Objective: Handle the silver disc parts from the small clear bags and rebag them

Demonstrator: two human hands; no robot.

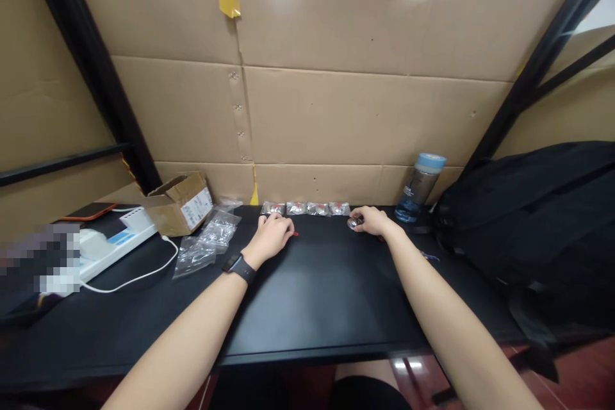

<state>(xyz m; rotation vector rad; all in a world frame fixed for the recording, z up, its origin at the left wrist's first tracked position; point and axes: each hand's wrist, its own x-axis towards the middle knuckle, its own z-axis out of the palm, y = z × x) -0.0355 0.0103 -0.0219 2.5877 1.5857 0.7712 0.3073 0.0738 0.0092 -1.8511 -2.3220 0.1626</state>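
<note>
Holding a shiny round item point(354, 223) off the row's right end

Pinching the item between thumb and fingers of the right hand point(372, 221), low at the back of the worktop point(317, 295); being unable to tell whether resting or lifted. Keeping it just right of the rightmost packet point(339, 208) and slightly nearer the front edge. Finding no clear long axis on the item, but seeing the row of four silvery packets point(318, 208) running left to right, crosswise to the forearms. Being nearer the row's right end with the right hand, nearer its left end with the other.

Curling the left hand point(271, 236) just in front of the leftmost packet point(273, 207), with a small red piece point(295, 234) beside it; being unable to tell fingers apart from fingers closed on something. Wearing a dark watch point(239, 267) on that wrist.

Having clear plastic bags point(206, 243) and a cardboard box point(182, 205) farther left, a blue-lidded bottle point(420, 189) and a black bag point(538, 224) farther right. Facing a cardboard wall point(336, 115) behind the row.
</note>
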